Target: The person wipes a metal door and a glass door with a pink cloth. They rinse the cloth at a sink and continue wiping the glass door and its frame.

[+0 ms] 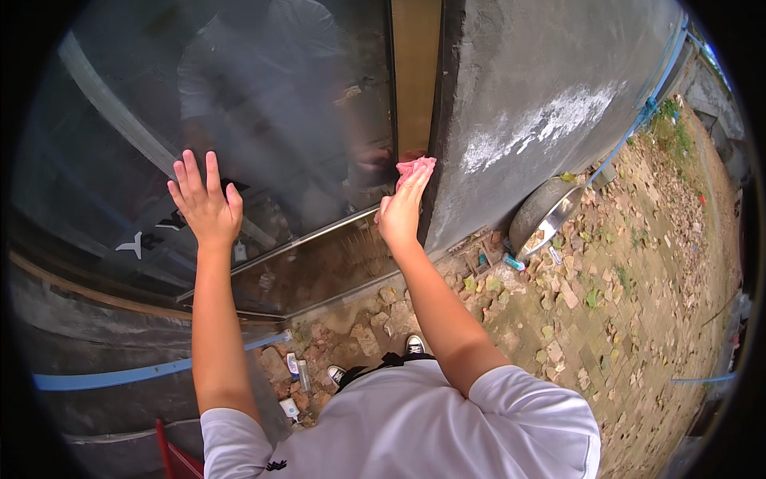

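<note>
A dark, reflective glass pane (287, 120) in a metal frame stands before me, with white lettering low on its left part. My left hand (209, 206) is raised in front of the pane, fingers spread and holding nothing; whether the palm touches the glass I cannot tell. A pink cloth (414, 170) is in my right hand (402, 209), which presses it against the brownish frame strip (417, 78) at the pane's right edge, near its lower corner. The palm side of the right hand is hidden.
A grey rendered wall (508, 90) with white smears adjoins the frame on the right. At its foot a metal basin (547, 218) leans on its side beside a small tube. Broken bricks and bottles lie near my shoes. Blue straps (114, 375) cross the left side; leaves litter the paving.
</note>
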Available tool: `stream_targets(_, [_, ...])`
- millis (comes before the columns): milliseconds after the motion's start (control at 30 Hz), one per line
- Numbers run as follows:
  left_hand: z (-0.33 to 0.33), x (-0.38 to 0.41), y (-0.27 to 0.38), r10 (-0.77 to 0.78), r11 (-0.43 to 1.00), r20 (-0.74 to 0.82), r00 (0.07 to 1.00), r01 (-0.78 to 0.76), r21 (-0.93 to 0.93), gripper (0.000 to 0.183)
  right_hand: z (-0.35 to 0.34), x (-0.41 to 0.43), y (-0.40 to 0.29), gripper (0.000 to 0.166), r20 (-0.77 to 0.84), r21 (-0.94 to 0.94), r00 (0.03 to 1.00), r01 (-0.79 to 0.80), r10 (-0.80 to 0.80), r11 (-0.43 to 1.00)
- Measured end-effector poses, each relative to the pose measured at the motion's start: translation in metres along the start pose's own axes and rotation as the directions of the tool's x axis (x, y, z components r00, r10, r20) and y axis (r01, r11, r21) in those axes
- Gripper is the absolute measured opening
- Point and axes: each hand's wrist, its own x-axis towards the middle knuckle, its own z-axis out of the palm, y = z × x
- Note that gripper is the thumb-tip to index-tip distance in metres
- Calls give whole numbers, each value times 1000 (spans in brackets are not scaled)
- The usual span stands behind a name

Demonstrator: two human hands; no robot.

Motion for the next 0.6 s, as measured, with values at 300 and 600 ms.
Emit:
stream_targets(300, [8,-3,-6,44,992,-78,996,-34,125,67,-21,65,-106,97,-40,161,997,-56,63,985])
stream_targets(600, [18,2,-3,43,994,-122,992,-30,109,64,39,-39,-27,98,-1,256,945,-315,326,914])
